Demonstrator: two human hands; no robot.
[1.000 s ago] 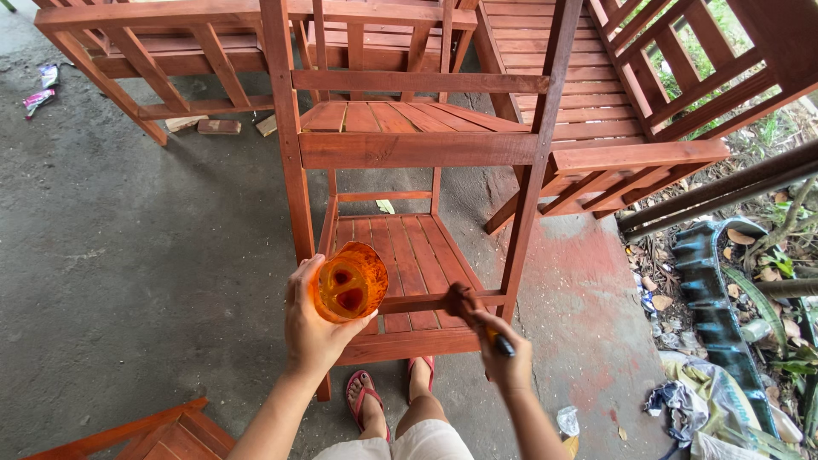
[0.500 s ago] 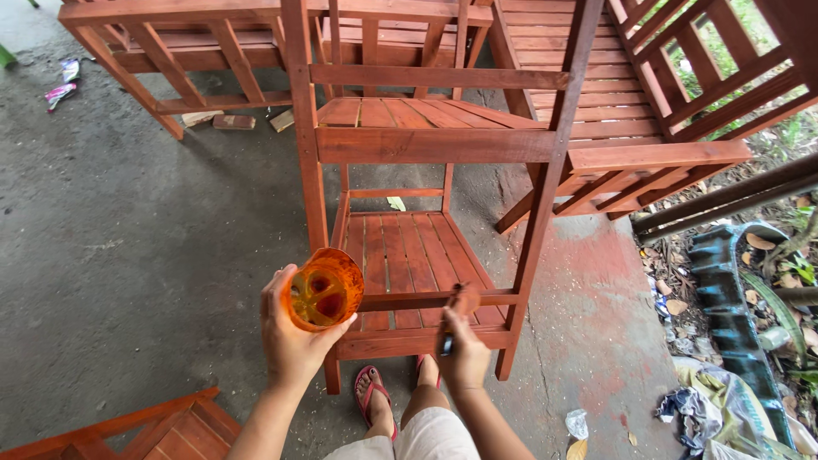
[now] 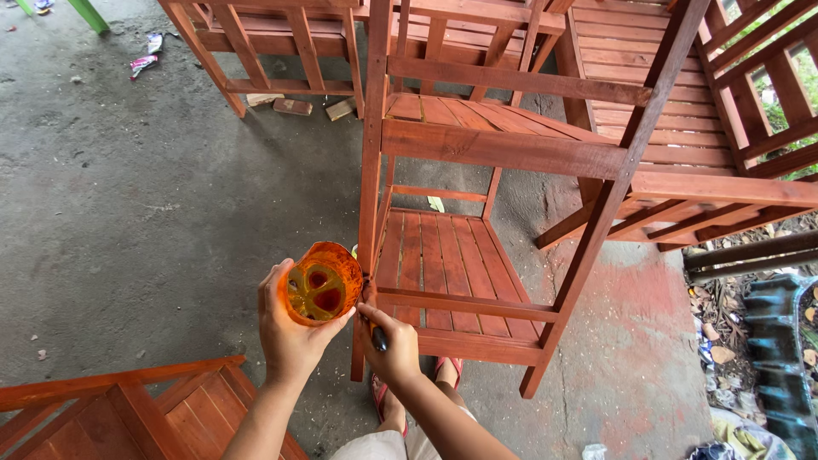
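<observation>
Grey concrete floor (image 3: 128, 221) under red-stained wooden shelves (image 3: 477, 153); left fingers (image 3: 277, 294) wrap an orange cup (image 3: 322, 283), right fingers (image 3: 400, 328) grip a brush (image 3: 377, 336).

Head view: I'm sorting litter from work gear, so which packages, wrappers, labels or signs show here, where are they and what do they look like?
Crumpled wrapper: on the concrete floor, upper left; flat, red and white.
Second wrapper: just above it; small, pale and silvery.
Orange container: held in the left hand; round, see-through, stained, no label visible.
Pale scrap: bottom edge, on the floor; too small to tell.
No signs or screens.
</observation>
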